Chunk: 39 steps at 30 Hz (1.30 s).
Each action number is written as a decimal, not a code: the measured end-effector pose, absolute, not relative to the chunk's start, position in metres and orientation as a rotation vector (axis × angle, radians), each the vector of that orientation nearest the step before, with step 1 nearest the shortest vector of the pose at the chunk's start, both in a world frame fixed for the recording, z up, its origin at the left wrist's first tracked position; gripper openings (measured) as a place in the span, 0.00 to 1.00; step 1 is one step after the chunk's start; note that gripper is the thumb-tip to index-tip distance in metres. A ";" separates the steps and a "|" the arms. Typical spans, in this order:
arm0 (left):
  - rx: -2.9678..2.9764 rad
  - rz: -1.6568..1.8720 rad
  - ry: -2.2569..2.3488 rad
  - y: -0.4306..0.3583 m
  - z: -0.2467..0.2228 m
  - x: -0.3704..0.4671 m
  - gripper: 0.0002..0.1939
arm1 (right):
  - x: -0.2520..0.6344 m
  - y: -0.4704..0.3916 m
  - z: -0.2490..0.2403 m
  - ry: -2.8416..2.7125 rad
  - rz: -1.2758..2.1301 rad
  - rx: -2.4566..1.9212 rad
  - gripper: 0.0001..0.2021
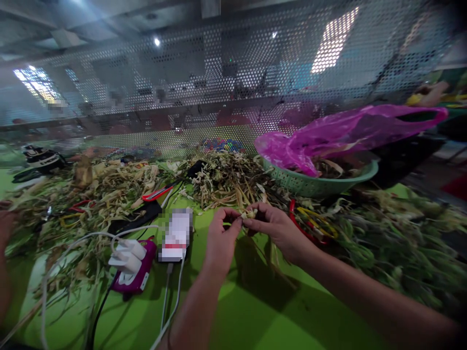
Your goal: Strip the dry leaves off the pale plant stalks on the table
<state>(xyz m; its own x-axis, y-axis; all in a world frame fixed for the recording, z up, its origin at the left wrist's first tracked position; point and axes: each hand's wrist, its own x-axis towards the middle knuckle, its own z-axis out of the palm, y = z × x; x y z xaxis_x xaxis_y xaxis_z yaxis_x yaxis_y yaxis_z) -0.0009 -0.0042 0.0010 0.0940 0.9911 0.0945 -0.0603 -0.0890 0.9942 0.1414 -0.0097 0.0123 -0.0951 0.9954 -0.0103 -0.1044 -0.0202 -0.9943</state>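
Observation:
Over the green tabletop (255, 321), both my hands meet at a small pale plant sprig (249, 213), with thin stems hanging below it. My left hand (224, 236) pinches it from the left between thumb and forefinger. From the other side, the fingers of my right hand (273, 224) are closed on the same sprig. Just beyond my fingertips lies a heap of dried plant stalks (229, 180). To the right of my right hand are tools with red (297, 218) and yellow handles (317, 221), partly among the plants.
A phone (177, 236) and a purple power strip (136, 272) with white chargers and cables lie left. A red cutter (157, 193) rests by withered leaves (109, 194). A green basket (321, 184) holds a purple bag (350, 129). Green plants (394, 238) lie right. Another person's arm (4, 243) shows left.

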 end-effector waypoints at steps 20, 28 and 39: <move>1.566 1.121 0.975 -0.006 0.008 -0.005 0.10 | 0.145 -0.011 0.022 -1.359 1.157 -1.157 0.13; 1.571 1.074 1.064 -0.003 0.001 -0.005 0.09 | 0.158 -0.008 0.033 -1.607 0.781 -1.277 0.15; 1.290 1.039 0.940 -0.008 0.011 -0.004 0.11 | 0.162 -0.001 0.026 -1.364 0.928 -1.261 0.17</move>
